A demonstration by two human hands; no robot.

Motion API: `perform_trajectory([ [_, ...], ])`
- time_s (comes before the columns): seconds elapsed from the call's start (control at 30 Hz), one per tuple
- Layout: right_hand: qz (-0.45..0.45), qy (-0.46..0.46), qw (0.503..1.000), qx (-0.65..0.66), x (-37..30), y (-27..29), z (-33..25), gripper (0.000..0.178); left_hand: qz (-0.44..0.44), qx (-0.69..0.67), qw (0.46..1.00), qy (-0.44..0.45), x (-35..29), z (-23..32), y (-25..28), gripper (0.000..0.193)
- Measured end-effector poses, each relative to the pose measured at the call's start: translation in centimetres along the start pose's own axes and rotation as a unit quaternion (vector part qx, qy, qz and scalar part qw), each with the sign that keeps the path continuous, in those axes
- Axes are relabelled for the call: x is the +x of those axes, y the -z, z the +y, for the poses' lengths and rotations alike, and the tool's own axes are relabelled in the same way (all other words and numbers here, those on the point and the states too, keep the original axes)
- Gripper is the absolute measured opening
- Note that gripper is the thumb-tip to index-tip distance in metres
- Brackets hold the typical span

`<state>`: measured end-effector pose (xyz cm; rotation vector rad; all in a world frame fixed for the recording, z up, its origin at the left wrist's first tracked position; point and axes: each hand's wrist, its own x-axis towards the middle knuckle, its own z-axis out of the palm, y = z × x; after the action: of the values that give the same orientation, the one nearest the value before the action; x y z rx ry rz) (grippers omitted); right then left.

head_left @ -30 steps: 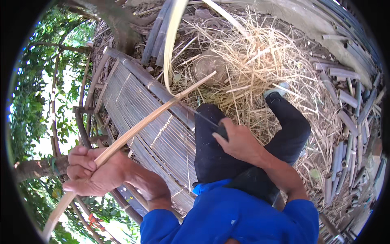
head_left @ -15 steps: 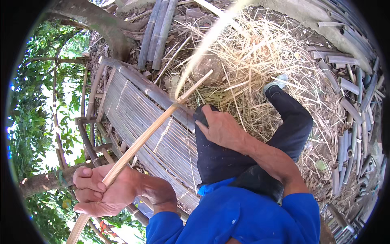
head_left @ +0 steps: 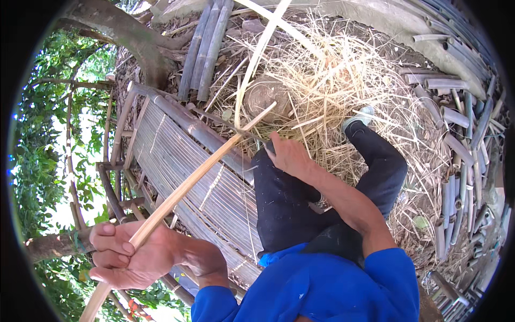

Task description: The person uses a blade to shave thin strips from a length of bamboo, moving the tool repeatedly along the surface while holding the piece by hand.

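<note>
My left hand (head_left: 126,255) is closed round a long pale bamboo strip (head_left: 188,185), which slants from the lower left up toward the middle. In my right hand (head_left: 289,155), above my left knee, is a knife (head_left: 217,119) with a long dark blade. The blade crosses the strip near its upper end and points toward the upper left. From that crossing a thin bamboo sliver (head_left: 251,70) curves upward and away. The knife's handle is mostly hidden by my right fingers.
A slatted bamboo bench (head_left: 188,155) stands left of my legs. Beyond my knees lie a round wood block (head_left: 266,99) and a heap of bamboo shavings (head_left: 338,70). Stacked bamboo poles (head_left: 458,198) line the right side. A tree trunk (head_left: 153,64) rises at the upper left.
The knife blade, hard to make out before, now shows across the strip. The blurred sliver has become sharp and bends more upright. My right hand has shifted slightly up and left.
</note>
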<state>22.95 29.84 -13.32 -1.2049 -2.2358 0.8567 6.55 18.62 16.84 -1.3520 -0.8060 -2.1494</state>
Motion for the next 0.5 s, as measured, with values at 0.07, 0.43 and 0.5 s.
perform_trajectory([
  [0.07,-0.022,-0.101,0.995,-0.008,2.5,-0.7,2.8,0.036,0.016,0.011,1.0,0.012,0.6,-0.7,-0.4,0.044],
  [0.43,-0.079,-0.219,0.971,-0.062,14.9,-11.0,23.0,0.036,0.012,-0.213,0.974,0.079,1.4,-13.1,-2.5,0.046],
  [0.5,-0.107,-0.255,0.961,0.0,18.2,-11.6,25.7,0.042,0.003,-0.162,0.983,0.081,-2.9,-18.1,-2.3,0.049],
])
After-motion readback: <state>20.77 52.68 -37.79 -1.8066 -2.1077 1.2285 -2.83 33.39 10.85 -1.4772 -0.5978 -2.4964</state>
